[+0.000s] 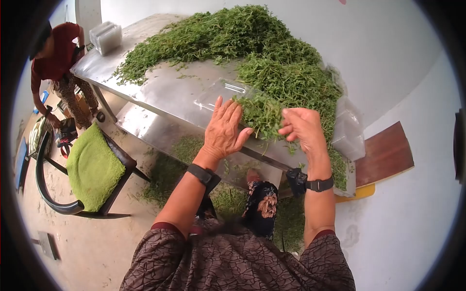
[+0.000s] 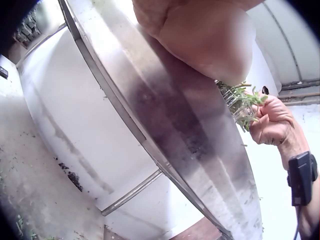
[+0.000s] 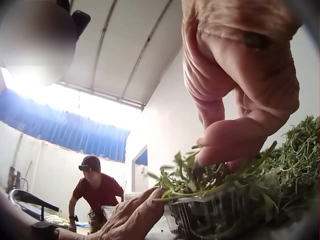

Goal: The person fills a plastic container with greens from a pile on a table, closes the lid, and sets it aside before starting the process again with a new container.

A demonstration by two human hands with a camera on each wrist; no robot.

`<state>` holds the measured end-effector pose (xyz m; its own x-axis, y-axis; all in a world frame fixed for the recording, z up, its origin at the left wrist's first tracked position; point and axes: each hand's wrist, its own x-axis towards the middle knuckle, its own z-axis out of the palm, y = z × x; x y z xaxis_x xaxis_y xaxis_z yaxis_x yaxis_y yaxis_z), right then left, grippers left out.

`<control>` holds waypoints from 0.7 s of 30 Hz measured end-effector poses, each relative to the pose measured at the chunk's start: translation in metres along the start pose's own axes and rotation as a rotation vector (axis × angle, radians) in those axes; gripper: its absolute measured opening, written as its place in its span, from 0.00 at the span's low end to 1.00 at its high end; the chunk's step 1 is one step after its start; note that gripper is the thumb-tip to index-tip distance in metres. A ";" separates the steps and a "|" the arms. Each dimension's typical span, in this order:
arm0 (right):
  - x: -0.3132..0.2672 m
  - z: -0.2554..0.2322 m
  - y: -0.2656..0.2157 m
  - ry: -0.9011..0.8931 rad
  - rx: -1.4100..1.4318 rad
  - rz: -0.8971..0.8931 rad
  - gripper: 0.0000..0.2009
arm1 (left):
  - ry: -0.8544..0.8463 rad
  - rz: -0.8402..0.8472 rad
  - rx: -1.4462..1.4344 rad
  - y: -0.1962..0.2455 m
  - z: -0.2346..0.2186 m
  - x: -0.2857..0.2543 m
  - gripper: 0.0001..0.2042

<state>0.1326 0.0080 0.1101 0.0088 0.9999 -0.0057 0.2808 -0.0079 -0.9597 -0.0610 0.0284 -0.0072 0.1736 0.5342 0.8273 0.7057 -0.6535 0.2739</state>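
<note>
A clear plastic box (image 3: 187, 220) heaped with leafy green sprigs (image 1: 259, 116) stands at the table's near edge. Its transparent lid (image 1: 206, 98) lies folded back on the metal. My left hand (image 1: 223, 128) rests against the box's left side, fingers extended and thumb spread toward me. Over the box's right side, my right hand (image 1: 306, 128) has its fingers curled, and in the right wrist view the thumb and fingertips pinch sprigs at the top of the heap. Part of the box is hidden by greens and the left hand.
A large pile of greens (image 1: 228, 34) covers the back and right of the metal table (image 1: 170, 89). Stacked clear boxes (image 1: 348, 128) stand right, others (image 1: 105, 38) far left. A chair with a green cover (image 1: 92, 169) and another person (image 1: 60, 58) are left.
</note>
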 end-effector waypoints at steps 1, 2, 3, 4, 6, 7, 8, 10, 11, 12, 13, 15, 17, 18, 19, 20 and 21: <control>-0.002 -0.003 0.003 0.056 -0.024 -0.009 0.16 | 0.014 0.002 -0.010 0.000 0.001 0.000 0.26; -0.005 -0.007 0.005 0.083 -0.044 -0.026 0.16 | 0.029 0.007 -0.022 0.000 0.001 0.000 0.26; -0.007 -0.008 0.009 0.084 -0.041 -0.024 0.16 | 0.026 0.009 -0.022 0.000 0.001 0.000 0.26; -0.010 -0.009 0.013 0.116 -0.069 -0.050 0.16 | 0.028 0.009 -0.026 0.001 0.001 0.000 0.26; -0.015 -0.009 0.023 0.148 -0.092 -0.077 0.16 | 0.028 0.012 -0.028 0.000 0.001 0.001 0.27; -0.019 -0.007 0.030 0.176 -0.112 -0.108 0.16 | 0.039 0.010 -0.027 0.000 0.001 0.001 0.27; -0.022 -0.005 0.037 0.205 -0.131 -0.138 0.17 | 0.047 0.008 -0.025 0.000 0.002 0.000 0.28; -0.025 0.002 0.055 0.232 -0.126 -0.227 0.18 | 0.048 0.019 -0.027 -0.002 0.002 -0.001 0.29; -0.028 0.006 0.060 0.258 -0.128 -0.319 0.20 | 0.056 0.026 -0.033 -0.002 0.002 -0.001 0.31; -0.034 0.006 0.063 0.293 -0.263 -0.320 0.21 | 0.046 0.038 -0.031 -0.003 0.003 -0.001 0.31; -0.039 0.010 0.061 0.302 -0.251 -0.317 0.21 | 0.069 0.025 -0.055 -0.002 0.004 -0.001 0.32; -0.046 0.016 0.060 0.326 -0.359 -0.394 0.22 | 0.082 0.023 -0.077 -0.001 0.003 -0.001 0.34; -0.042 0.020 0.068 0.394 -0.482 -0.558 0.22 | 0.044 0.009 -0.062 -0.001 0.001 0.000 0.36; -0.043 0.022 0.069 0.376 -0.589 -0.613 0.22 | 0.034 0.021 -0.060 -0.001 0.000 0.000 0.36; -0.043 0.025 0.067 0.358 -0.697 -0.668 0.22 | 0.018 0.021 -0.065 -0.001 0.001 0.000 0.36; -0.041 0.028 0.071 0.344 -0.685 -0.686 0.21 | 0.004 0.020 -0.070 -0.002 0.000 0.000 0.37; -0.040 0.029 0.072 0.355 -0.675 -0.684 0.21 | -0.004 0.032 -0.067 -0.002 0.000 0.000 0.37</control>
<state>0.1243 -0.0324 0.0329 -0.1031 0.7330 0.6724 0.8134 0.4511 -0.3672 -0.0627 0.0303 -0.0075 0.1981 0.5141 0.8345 0.6522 -0.7047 0.2793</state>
